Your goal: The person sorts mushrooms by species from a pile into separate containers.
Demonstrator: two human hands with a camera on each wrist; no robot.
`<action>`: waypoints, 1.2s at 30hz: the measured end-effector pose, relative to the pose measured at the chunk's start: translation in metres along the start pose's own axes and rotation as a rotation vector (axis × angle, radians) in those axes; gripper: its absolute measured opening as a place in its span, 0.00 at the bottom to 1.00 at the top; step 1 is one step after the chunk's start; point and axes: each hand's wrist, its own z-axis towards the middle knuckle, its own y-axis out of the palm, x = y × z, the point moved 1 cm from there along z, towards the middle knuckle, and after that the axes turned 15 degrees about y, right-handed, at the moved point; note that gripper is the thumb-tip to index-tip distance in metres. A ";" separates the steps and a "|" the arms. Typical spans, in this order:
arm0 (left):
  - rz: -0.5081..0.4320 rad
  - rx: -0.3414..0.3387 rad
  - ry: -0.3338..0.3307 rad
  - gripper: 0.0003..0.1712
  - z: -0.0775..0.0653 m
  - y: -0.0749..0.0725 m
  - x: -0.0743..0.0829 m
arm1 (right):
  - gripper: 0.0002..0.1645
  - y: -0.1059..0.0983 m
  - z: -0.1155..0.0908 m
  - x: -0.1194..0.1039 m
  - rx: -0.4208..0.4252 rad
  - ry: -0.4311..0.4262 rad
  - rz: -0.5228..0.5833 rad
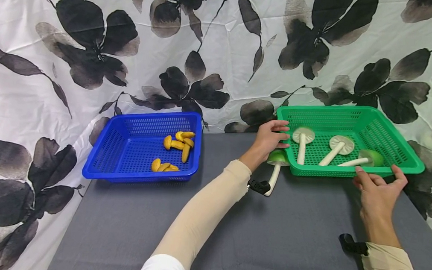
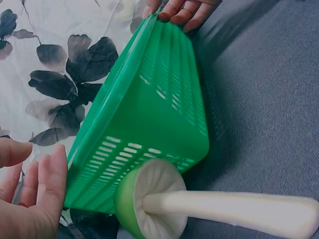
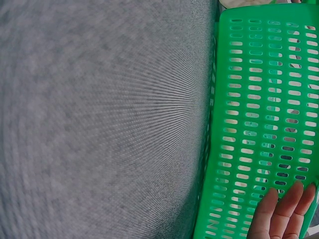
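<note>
A green basket [image 1: 336, 172] stands at the right of the table, with several toy mushrooms lying in it, among them a white-stemmed mushroom [image 1: 302, 149]. My left hand [image 1: 267, 141] is at its left end, fingers extended against the rim; the left wrist view shows these fingers [image 2: 52, 174] fairly straight and the thumb apart. My right hand [image 1: 379, 196] holds the front rim near the right corner, thumb over the edge and fingers on the outer wall [image 3: 259, 124]. Outside the basket, below my left hand, a green-capped mushroom [image 2: 154, 199] lies on the cloth against the basket's wall.
To the left stands a blue basket [image 1: 120, 171] holding several small yellow mushrooms [image 1: 185, 149]. Grey cloth [image 1: 287, 244] covers the table. Behind it hangs a white curtain [image 1: 245, 60] with a black flower print.
</note>
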 end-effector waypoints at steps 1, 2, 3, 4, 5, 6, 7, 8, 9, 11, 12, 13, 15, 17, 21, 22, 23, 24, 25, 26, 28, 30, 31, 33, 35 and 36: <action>-0.005 0.001 0.002 0.22 -0.001 -0.002 0.000 | 0.55 0.000 0.000 0.000 0.001 0.000 0.002; -0.007 -0.002 0.004 0.22 -0.002 -0.005 0.001 | 0.55 0.000 0.000 0.000 0.003 -0.001 0.000; -0.009 -0.004 0.006 0.22 -0.002 -0.008 0.001 | 0.55 0.001 0.000 0.000 0.005 -0.002 -0.002; -0.008 -0.005 0.008 0.22 -0.003 -0.011 0.001 | 0.54 0.001 0.000 0.000 0.008 -0.002 -0.005; -0.009 -0.004 0.011 0.22 -0.004 -0.014 0.001 | 0.54 0.001 0.000 0.000 0.009 -0.002 -0.006; -0.007 -0.004 0.013 0.23 -0.004 -0.017 0.000 | 0.55 0.001 -0.001 0.001 0.009 -0.003 -0.003; -0.009 -0.004 0.015 0.23 -0.005 -0.020 0.000 | 0.55 0.001 -0.001 0.000 0.010 -0.003 -0.003; -0.008 -0.007 0.017 0.24 -0.005 -0.023 0.000 | 0.55 0.001 -0.001 0.000 0.009 -0.003 -0.002; -0.009 -0.007 0.018 0.23 -0.006 -0.026 -0.001 | 0.55 0.002 -0.002 0.000 0.008 -0.003 0.003; -0.012 -0.006 0.017 0.22 -0.006 -0.032 -0.002 | 0.56 0.002 -0.002 -0.001 0.008 -0.005 0.007; -0.011 -0.008 0.017 0.22 -0.007 -0.035 -0.002 | 0.55 0.002 -0.002 -0.001 0.009 -0.005 0.008; -0.013 -0.009 0.017 0.21 -0.007 -0.038 -0.003 | 0.55 0.002 -0.001 -0.001 0.011 -0.004 0.006; -0.010 -0.008 0.015 0.20 -0.009 -0.043 -0.005 | 0.55 0.002 -0.001 -0.001 0.014 -0.002 0.005; -0.004 -0.005 0.014 0.20 -0.011 -0.048 -0.006 | 0.55 0.001 0.000 -0.001 0.019 0.002 -0.003; 0.007 0.003 0.004 0.20 -0.015 -0.057 -0.009 | 0.56 0.001 0.001 -0.001 0.025 0.003 -0.020; 0.009 0.005 -0.001 0.20 -0.015 -0.058 -0.009 | 0.56 0.002 0.001 -0.001 0.027 0.002 -0.025; 0.012 0.008 -0.007 0.20 -0.016 -0.060 -0.010 | 0.56 0.002 0.000 -0.003 0.026 0.002 -0.027; 0.014 0.010 -0.014 0.20 -0.016 -0.061 -0.010 | 0.56 0.003 -0.001 -0.004 0.026 0.003 -0.028; 0.016 0.011 -0.020 0.20 -0.017 -0.062 -0.011 | 0.56 0.004 -0.001 -0.005 0.025 0.004 -0.030; 0.020 0.012 -0.027 0.20 -0.018 -0.064 -0.011 | 0.56 0.004 -0.002 -0.006 0.022 0.005 -0.032; 0.024 0.017 -0.038 0.20 -0.019 -0.066 -0.013 | 0.56 0.005 -0.003 -0.008 0.016 0.010 -0.027; 0.033 0.017 -0.054 0.20 -0.021 -0.068 -0.015 | 0.56 0.005 -0.003 -0.009 0.011 0.013 -0.026; 0.034 0.018 -0.061 0.20 -0.022 -0.069 -0.016 | 0.56 0.005 -0.003 -0.010 0.011 0.013 -0.031; 0.042 0.019 -0.074 0.20 -0.025 -0.071 -0.018 | 0.56 0.005 -0.004 -0.011 0.011 0.014 -0.040; 0.050 0.017 -0.081 0.20 -0.027 -0.071 -0.019 | 0.56 0.006 -0.004 -0.012 0.014 0.018 -0.048; 0.053 0.015 -0.083 0.20 -0.029 -0.072 -0.019 | 0.56 0.006 -0.004 -0.013 0.016 0.020 -0.050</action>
